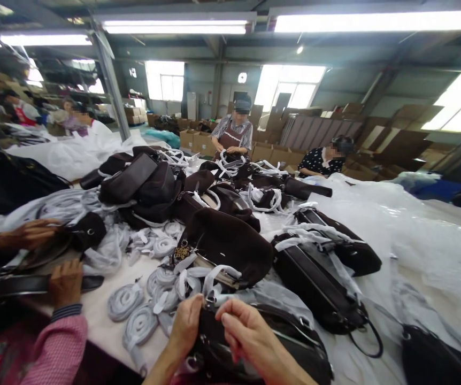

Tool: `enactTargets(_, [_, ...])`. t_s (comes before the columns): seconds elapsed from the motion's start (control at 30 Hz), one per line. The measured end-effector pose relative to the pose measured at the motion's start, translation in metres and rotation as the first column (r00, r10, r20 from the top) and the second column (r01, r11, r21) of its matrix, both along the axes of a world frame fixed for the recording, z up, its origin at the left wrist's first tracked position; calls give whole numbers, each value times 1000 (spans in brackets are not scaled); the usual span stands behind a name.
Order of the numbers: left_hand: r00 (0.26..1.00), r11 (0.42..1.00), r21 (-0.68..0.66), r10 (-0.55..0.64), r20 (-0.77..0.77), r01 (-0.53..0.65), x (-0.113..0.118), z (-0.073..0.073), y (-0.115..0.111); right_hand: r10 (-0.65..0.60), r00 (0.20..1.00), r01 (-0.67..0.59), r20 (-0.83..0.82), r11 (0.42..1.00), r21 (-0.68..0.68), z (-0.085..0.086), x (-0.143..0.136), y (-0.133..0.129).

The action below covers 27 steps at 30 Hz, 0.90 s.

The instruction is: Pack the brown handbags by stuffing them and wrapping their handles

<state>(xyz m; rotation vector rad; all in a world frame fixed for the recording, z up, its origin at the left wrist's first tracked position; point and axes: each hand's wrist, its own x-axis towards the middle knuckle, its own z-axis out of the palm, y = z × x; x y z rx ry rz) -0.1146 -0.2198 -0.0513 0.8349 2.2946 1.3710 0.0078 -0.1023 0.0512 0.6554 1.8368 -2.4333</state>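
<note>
A dark brown handbag [300, 342] with metal rings and a silvery zip lies at the table's near edge in front of me. My left hand [185, 325] is closed on its left end, thumb up beside a metal ring. Over the same end is my right hand [243, 330], its fingers curled and thumb and forefinger pinched together. Whatever that pinch may hold is too small or hidden to tell. Just beyond my hands, a wrapped white handle [223, 271] arches from another brown bag [230, 243], which carries a patterned tag [182, 251].
Coiled straps in pale wrap [125, 302] lie left of my hands. On the left, a co-worker's hands [65, 282] handle a dark bag. More brown bags [314, 278] lie to the right, beside plastic sheeting [427, 240]. A person in an apron [233, 133] works across the pile.
</note>
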Motion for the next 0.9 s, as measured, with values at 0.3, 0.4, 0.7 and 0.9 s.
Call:
enactTargets(0.3, [990,992,16,127,-55,-127,-23,-6,-17,-674,716,687,183,727,-10,-6,153,157])
enactTargets(0.4, [996,998,25,64,-60,-63,-17,-8,-6,-751,620,777,225,628,-44,-32,204,173])
enactTargets(0.7, [1000,996,-92,-11,-22,9,-30,-9,13,-794,547,835,267,542,-98,-122,210,149])
enactTargets(0.9, [992,954,-272,-111,59,123,-31,14,14,-803,573,762,166,596,255,-123,221,148])
